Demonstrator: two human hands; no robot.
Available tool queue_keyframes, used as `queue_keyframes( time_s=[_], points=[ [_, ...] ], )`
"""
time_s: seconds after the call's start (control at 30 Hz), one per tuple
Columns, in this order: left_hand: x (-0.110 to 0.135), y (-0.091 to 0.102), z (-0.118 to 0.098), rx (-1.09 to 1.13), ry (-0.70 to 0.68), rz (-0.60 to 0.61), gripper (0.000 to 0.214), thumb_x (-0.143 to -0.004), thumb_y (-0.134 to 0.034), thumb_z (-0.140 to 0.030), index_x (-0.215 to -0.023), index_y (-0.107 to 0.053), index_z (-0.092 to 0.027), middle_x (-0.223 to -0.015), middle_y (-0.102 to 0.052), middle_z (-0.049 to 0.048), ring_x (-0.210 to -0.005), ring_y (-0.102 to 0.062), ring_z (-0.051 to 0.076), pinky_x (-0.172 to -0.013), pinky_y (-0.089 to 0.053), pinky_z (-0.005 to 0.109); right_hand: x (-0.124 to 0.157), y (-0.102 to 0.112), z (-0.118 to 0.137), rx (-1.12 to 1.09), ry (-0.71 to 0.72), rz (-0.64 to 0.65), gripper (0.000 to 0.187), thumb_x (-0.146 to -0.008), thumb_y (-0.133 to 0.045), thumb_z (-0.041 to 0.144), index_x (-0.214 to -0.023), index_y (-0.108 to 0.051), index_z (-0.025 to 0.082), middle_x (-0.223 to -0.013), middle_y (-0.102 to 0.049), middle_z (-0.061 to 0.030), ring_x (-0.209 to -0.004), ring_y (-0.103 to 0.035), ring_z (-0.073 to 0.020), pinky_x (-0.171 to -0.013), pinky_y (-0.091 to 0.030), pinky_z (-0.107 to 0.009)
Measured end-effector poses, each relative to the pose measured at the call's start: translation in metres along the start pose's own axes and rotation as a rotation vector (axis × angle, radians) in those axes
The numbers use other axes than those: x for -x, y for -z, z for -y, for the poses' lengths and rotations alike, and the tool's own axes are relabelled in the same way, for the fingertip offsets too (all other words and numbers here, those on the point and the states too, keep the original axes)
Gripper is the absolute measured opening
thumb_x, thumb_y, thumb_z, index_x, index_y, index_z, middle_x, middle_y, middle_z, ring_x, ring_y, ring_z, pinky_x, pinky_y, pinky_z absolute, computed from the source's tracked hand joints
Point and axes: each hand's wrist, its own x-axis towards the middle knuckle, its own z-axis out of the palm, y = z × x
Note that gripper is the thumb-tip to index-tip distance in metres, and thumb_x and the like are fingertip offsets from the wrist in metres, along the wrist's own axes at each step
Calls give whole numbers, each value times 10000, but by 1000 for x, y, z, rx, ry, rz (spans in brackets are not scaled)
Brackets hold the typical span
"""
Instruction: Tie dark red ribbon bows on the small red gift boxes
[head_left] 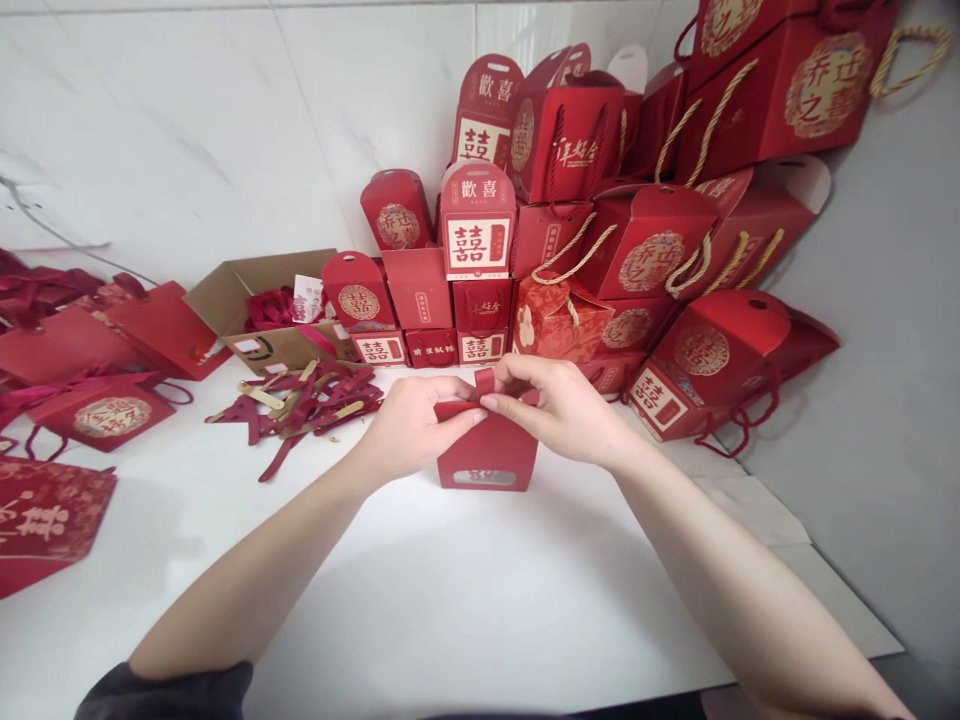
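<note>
A small red gift box (486, 452) with a clear window low on its front stands upright on the white table (465, 600) in the middle of the view. My left hand (411, 425) is closed on the box's top left edge. My right hand (564, 405) pinches the red top flap (486, 381) between thumb and fingers. Both hands meet over the top of the box. What lies inside the box is hidden.
A pile of red strips and gold tabs (307, 400) lies left of the box. An open brown carton (259, 310) sits behind it. Stacked red gift boxes (480, 250) and rope-handled bags (780, 90) fill the back and right. Flat red bags (105, 410) lie at the left.
</note>
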Motion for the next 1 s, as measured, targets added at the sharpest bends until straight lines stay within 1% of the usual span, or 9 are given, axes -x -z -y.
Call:
queue_keyframes(
  time_s=[0.07,0.2,0.27,0.37,0.43,0.5,0.67,0.8,1.0],
  points=[
    [-1,-1,1,-3,-13,-7,149,-838,-606,-278,-857,-713,-176,-884,-735,2,-834,-674,173,-762,-493,246,0,0,-2,4,-15,-2,135,-882,-563,248,-771,-515,187,-734,-571,26,-676,-521,-108,-611,-391,-232],
    [-3,-1,2,6,-41,-9,158,-850,-600,-289,-851,-714,-181,-868,-731,-11,-821,-669,155,-748,-480,231,-1,1,-5,-33,-41,-8,167,-875,-570,262,-745,-493,189,-693,-538,38,-643,-495,-101,-583,-372,-226],
    [-3,0,2,3,-43,-5,165,-854,-591,-289,-841,-714,-179,-850,-728,-12,-804,-665,152,-732,-477,231,-1,2,-5,-59,-48,-4,156,-872,-570,261,-750,-502,191,-703,-549,34,-657,-511,-106,-594,-385,-228],
    [-2,1,2,3,-28,10,172,-859,-580,-283,-843,-713,-175,-841,-726,-13,-784,-663,149,-714,-479,232,1,4,-5,-93,-34,48,80,-860,-564,225,-795,-530,193,-765,-586,21,-712,-554,-119,-662,-431,-241],
    [-2,1,2,3,-18,20,171,-859,-582,-281,-868,-717,-177,-862,-730,-12,-801,-668,151,-730,-484,234,2,5,-3,-104,-10,83,48,-840,-572,198,-825,-527,194,-805,-597,15,-745,-575,-128,-711,-452,-254],
    [-2,2,2,0,-13,23,170,-853,-593,-286,-884,-721,-179,-890,-734,-9,-837,-674,159,-759,-488,237,2,6,-2,-88,11,87,80,-816,-591,179,-840,-516,194,-824,-597,11,-764,-584,-135,-734,-460,-262],
    [-2,2,3,10,-13,19,176,-846,-605,-293,-911,-728,-186,-941,-741,0,-929,-678,184,-815,-497,247,2,7,-1,-3,37,88,100,-809,-595,169,-874,-521,186,-854,-597,5,-778,-577,-138,-730,-456,-266],
    [-2,1,3,22,-11,19,183,-845,-604,-287,-939,-731,-195,-965,-743,-2,-933,-682,184,-830,-503,251,1,8,-2,20,51,99,94,-822,-581,172,-896,-525,183,-870,-599,-1,-788,-578,-141,-724,-452,-268],
    [-2,1,3,14,-7,7,184,-838,-605,-296,-909,-733,-184,-954,-744,14,-943,-681,204,-846,-508,275,2,6,0,34,33,94,82,-818,-570,167,-884,-523,183,-869,-603,-6,-773,-575,-144,-707,-450,-271]
  ],
)
